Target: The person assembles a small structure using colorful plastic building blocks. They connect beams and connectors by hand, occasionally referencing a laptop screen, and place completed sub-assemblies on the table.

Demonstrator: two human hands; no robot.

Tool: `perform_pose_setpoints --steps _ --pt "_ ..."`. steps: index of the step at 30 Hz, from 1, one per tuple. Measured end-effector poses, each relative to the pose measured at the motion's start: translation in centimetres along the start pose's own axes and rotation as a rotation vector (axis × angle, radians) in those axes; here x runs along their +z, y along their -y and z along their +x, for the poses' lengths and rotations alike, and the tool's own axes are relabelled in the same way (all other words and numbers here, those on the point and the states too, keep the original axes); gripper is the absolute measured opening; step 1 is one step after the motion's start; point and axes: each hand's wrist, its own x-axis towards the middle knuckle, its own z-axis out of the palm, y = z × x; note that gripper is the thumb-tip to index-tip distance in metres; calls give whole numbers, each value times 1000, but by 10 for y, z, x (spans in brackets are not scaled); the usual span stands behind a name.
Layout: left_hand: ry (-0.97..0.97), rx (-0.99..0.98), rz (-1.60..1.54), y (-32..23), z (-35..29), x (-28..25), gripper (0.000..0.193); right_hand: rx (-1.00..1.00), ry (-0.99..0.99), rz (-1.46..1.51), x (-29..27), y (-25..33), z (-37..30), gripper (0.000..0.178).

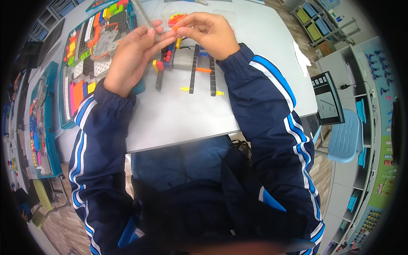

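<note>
The left hand (pixel 135 49) is holding a grey beam (pixel 143 13) clamped between its thumb and fingers, and the beam is pointing up and away from the person. Just to the right of this hold, the right hand (pixel 214 36) is keeping its thumb and finger together on an orange piece (pixel 175 28), which is sitting very close to the left fingertips. I cannot tell whether the piece is touching the beam.

Just under the two hands, a model (pixel 182 61) is standing on the table (pixel 182 127). It is showing a grey block, black beams, an orange rod and yellow ends; the hands are covering its far part. Just beyond the grip, red and yellow pieces (pixel 176 19) are lying in a small heap. To the left of the left hand, an open case (pixel 63 123) is holding many coloured parts (pixel 78 92).

Farther left, a second case (pixel 55 159) is holding more parts. Well to the right of the grip, a white paper (pixel 301 59) is lying near the table's edge. Past this edge, a laptop (pixel 327 100) is standing open, and a blue chair (pixel 346 134) is standing beside it. Farther away, beyond the paper, blue and yellow bins (pixel 321 25) are sitting in a rack.
</note>
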Motion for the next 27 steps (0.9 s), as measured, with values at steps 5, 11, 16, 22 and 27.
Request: perform_pose_setpoints --steps 5,11,16,22,27 --pt "29 -19 50 1 1 -2 40 -15 0 -39 0 2 -2 18" --pt "82 -19 43 -2 -1 0 44 -53 -56 -73 7 -2 0 15" --pt "100 -20 54 -2 0 -1 42 -85 -32 -83 4 -2 -3 14" --pt "85 -30 55 0 1 -3 35 -101 -45 -86 7 -1 -2 14" --pt "61 -42 65 1 2 -4 34 -77 -34 -129 4 -1 -4 15"
